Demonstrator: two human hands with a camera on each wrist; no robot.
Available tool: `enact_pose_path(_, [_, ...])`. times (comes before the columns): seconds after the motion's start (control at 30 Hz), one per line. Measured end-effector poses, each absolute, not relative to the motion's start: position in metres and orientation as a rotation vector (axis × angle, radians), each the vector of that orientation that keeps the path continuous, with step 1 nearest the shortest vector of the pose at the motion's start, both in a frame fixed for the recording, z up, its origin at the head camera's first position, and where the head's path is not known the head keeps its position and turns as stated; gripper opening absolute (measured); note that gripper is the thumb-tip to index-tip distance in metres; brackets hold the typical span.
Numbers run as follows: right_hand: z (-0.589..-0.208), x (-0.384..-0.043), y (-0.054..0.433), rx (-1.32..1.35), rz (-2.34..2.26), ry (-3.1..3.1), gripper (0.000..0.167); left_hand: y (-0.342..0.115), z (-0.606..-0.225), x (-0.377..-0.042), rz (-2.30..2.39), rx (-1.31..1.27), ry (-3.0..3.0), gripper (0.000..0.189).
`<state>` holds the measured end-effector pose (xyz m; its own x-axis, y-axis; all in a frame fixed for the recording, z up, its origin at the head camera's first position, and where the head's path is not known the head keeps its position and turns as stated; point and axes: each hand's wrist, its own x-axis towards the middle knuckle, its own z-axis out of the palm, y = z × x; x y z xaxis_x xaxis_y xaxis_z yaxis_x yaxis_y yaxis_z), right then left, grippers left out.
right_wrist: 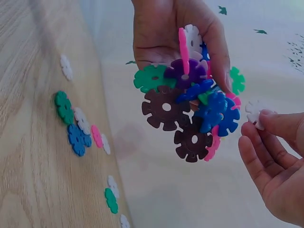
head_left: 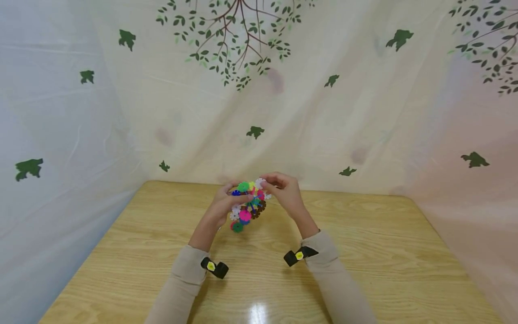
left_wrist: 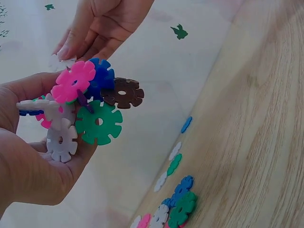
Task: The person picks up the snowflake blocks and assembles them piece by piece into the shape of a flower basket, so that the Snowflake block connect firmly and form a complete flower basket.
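Above the table, my left hand (head_left: 218, 206) grips a cluster of interlocking snowflake discs (right_wrist: 166, 108), its thumb lying across the front. Brown, blue, green, pink, purple and white discs in the cluster slot together at many angles. My right hand (head_left: 288, 192) pinches a white snowflake disc (right_wrist: 255, 112) between thumb and fingers at the cluster's upper right. In the left wrist view this white disc is mostly hidden behind the right fingertips and a pink disc (left_wrist: 73, 81). Some left fingers are hidden behind the cluster.
Loose snowflake discs lie on the wooden table (head_left: 364, 252), among them a green disc (left_wrist: 183, 210), a blue disc (right_wrist: 76, 139) and a pink disc (right_wrist: 97, 136). A pale cloth backdrop (head_left: 299, 135) with printed leaves stands around the table's back and sides.
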<state>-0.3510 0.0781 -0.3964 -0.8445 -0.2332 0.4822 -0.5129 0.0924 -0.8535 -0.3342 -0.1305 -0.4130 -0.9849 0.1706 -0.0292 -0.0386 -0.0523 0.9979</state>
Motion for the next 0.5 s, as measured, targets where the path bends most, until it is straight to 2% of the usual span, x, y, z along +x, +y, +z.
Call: enact_pose_path(0.5, [-0.393, -0.341, 0.071, 0.765, 1.833, -2.137, 0.016, -0.127, -0.415, -0.332, 2.166, 0.149, 2.083, 0.057])
